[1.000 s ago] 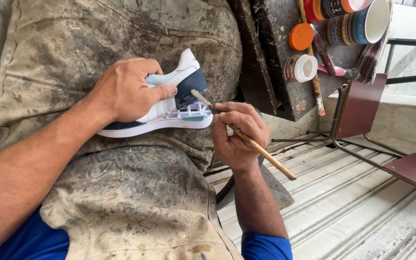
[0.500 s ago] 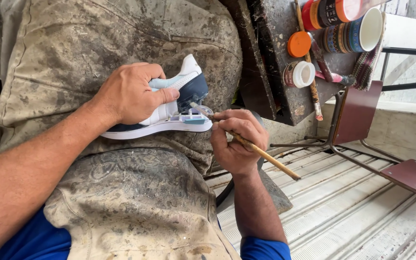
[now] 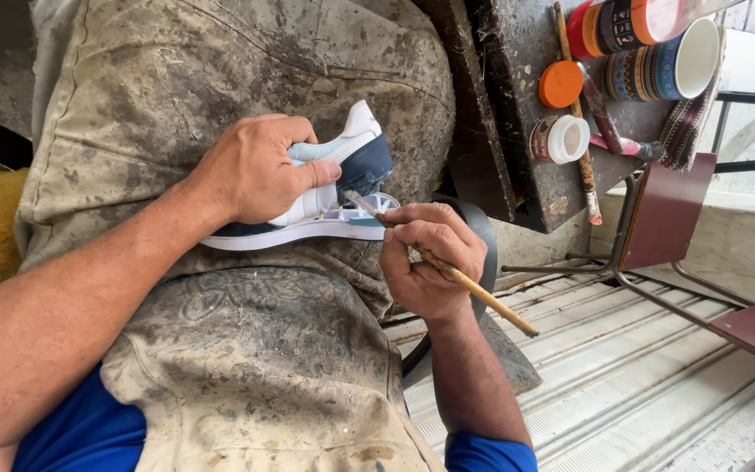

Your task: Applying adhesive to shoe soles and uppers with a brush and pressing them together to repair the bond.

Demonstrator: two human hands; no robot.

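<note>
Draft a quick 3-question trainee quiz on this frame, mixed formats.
1. True or false: the left hand grips the shoe on the lap.
2. What does the right hand hold? A) a brush B) a knife C) a rag
3. Fill in: the brush tip touches the shoe near its ____.

Key
1. True; the shoe lies on its side on the stained apron.
2. A; a thin wooden brush in a pinch grip.
3. Sole, at the end by the navy panel.
</note>
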